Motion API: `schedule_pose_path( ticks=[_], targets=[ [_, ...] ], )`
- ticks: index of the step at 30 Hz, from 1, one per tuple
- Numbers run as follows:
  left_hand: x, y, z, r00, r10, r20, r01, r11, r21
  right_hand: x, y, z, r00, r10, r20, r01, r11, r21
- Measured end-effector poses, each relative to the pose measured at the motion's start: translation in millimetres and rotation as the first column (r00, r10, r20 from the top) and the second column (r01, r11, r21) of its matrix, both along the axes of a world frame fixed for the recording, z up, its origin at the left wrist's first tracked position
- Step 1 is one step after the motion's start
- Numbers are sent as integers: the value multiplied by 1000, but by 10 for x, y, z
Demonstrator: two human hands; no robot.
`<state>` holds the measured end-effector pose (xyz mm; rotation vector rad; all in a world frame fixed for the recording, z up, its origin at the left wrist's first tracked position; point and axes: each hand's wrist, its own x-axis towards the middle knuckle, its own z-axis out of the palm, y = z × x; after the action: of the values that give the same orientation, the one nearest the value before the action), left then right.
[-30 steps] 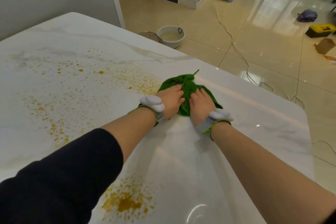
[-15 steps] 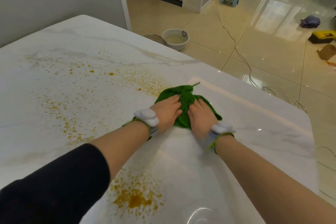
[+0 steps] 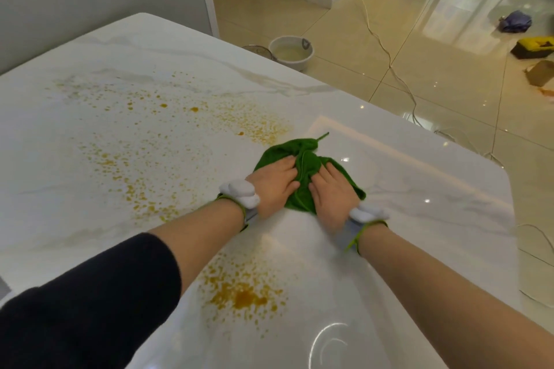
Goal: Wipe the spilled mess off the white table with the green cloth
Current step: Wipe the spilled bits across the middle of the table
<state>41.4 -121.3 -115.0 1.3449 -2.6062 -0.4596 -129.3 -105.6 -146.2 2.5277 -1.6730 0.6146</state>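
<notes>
Dragging green cloth [image 3: 303, 150] nearer than before; left hand [image 3: 274, 186], right hand [image 3: 333, 195] press it, fingers [image 3: 286, 163] flat.

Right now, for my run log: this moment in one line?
left hand: pressing green cloth | right hand: pressing it too | orange spill: unwiped on white table

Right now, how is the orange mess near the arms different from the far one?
The near mess is small and thick; the far mess is wide, thin specks. The near mess lies closer than the green cloth; the far mess, left of it. Both are orange.
</notes>
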Motion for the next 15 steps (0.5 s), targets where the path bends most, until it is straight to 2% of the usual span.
schedule_pose_path(
  ticks=[3,6,9,11,15],
  targets=[
    [-100,-131,48,997,79,3,-79,996,47,61,-187,29,998,-60,-7,60,991,117],
    [-78,31,13,995,94,-34,-92,994,60,159,4,-1,991,-132,21,125,971,204],
    [94,477,11,997,30,-73,-29,999,22,193,453,-32,995,-72,66,65,993,102],
    [235,726,-18,997,-54,-64,57,997,52,216,733,-72,997,-20,74,13,996,84],
    [269,755,-36,1000,-21,-14,22,999,45,137,724,-96,998,36,58,-39,998,53]
  ],
)
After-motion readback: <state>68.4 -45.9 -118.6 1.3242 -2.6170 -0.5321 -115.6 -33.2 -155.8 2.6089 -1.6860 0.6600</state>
